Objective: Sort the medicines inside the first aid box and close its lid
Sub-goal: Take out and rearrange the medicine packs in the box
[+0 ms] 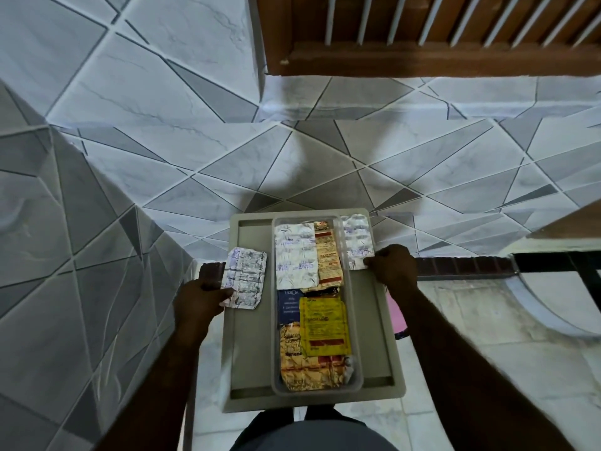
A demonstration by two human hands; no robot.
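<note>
A clear plastic first aid box [355, 323] lies open on a beige tray [250, 353] below the middle of the view. Inside lie a silver blister strip [295, 255], orange strips [329, 258], a blue packet [288, 309], a yellow packet [324, 325] and crumpled orange strips [312, 371]. My left hand [198, 304] pinches a silver blister strip [244, 277] over the tray's left side. On the other side my right hand [393, 271] grips another silver blister strip [357, 240] just right of the box. No lid is visible.
Grey and white tiled walls rise behind and to the left. A brown wooden frame with slats [422, 34] is above. A dark ledge [461, 266] runs to the right, and a pink object [399, 317] shows beside the tray's right edge.
</note>
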